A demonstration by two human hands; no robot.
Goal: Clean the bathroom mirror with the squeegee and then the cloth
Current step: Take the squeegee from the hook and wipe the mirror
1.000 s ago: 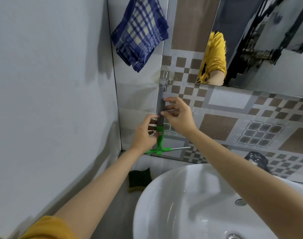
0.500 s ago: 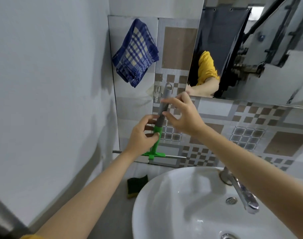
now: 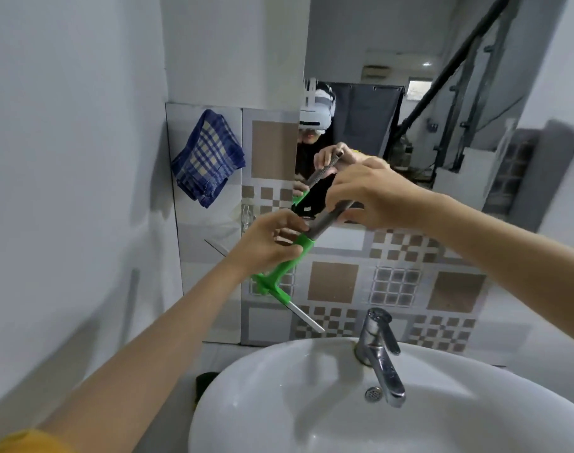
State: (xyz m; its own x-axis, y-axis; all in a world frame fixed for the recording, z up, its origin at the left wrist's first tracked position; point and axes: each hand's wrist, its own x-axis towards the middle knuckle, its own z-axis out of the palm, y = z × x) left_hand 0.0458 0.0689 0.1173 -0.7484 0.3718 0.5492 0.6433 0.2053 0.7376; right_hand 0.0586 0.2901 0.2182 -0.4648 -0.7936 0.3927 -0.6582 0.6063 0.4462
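Note:
Both of my hands hold the squeegee, which has a green head, a grey handle and a pale blade pointing down-right. My left hand grips the green neck. My right hand grips the grey handle higher up. The tool is tilted and held in the air in front of the lower left corner of the mirror, clear of the wall. A blue and cream checked cloth hangs on the tiled wall to the left of the mirror.
A white washbasin with a chrome tap sits below my arms. A dark green sponge lies left of the basin. A small clear hook is on the tiles. A plain white wall runs along the left.
The squeegee has come off the wall hook and been lifted up and right, tilting over. My view has risen, so the mirror and tap now show.

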